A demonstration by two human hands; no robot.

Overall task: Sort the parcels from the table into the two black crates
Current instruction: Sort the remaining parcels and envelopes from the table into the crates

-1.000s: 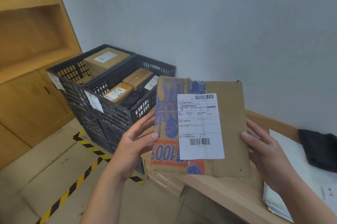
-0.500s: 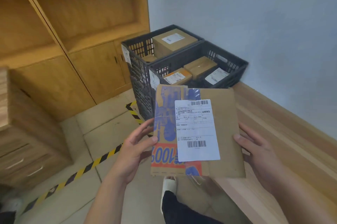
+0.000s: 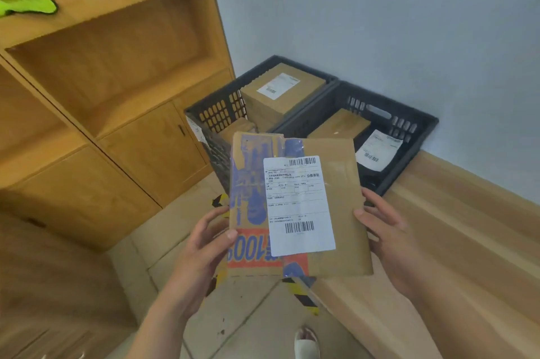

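Between the two hands, at mid-view, a flat brown parcel is held up off the table, its face turned to the camera. The left hand grips its near-left edge, thumb pressed on the printed front and fingers curled behind. The right hand grips the right edge the same way, thumb on the front and fingers behind. A white label with two barcodes covers the middle of the parcel; blue and orange print runs down its left side.

Just beyond the parcel's far edge stand the two crates, side by side and touching, close to the grey wall. The left crate holds a large box with a white label, and a smaller brown item lies lower at its near side, partly hidden by the parcel. The right crate holds a small box and, right of it, a dark packet with a white label. This crate sits at the table's far end.

Left of the crates rises a wooden cabinet with open shelves above and doors below; a bright green item lies on an upper shelf. Below the parcel, black-and-yellow tape crosses the tiled floor, and a pale shoe shows at the near edge.
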